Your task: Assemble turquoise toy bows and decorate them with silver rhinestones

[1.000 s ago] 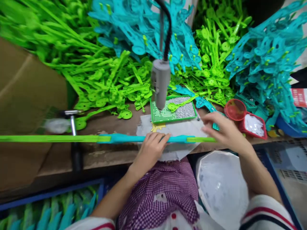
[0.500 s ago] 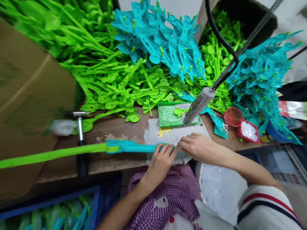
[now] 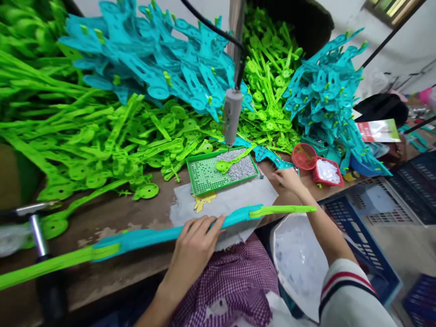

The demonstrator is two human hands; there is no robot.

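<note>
My left hand (image 3: 199,238) is closed from above around a long teal plastic part (image 3: 150,237), near the front edge of the bench. A long bright-green plastic arm (image 3: 51,265) joins its left end. At the right end a shorter green plastic arm (image 3: 286,209) sticks out past the edge. My right hand (image 3: 289,179) is off that part, beside a small teal basket of metal bits (image 3: 285,164) that it partly covers. Its fingers are smeared and partly hidden, so what they hold does not show.
A grey electric screwdriver (image 3: 232,118) hangs above a green tray of small screws (image 3: 194,177), with a green piece lying across it. Behind are heaps of green arms (image 3: 143,131) and teal parts (image 3: 163,59). A hammer (image 3: 39,236) lies left; a red box of white pieces (image 3: 329,171) stands right.
My right hand has left the teal part and moved right to the small basket. The shorter green arm now shows at the part's right end. The view has swung right.
</note>
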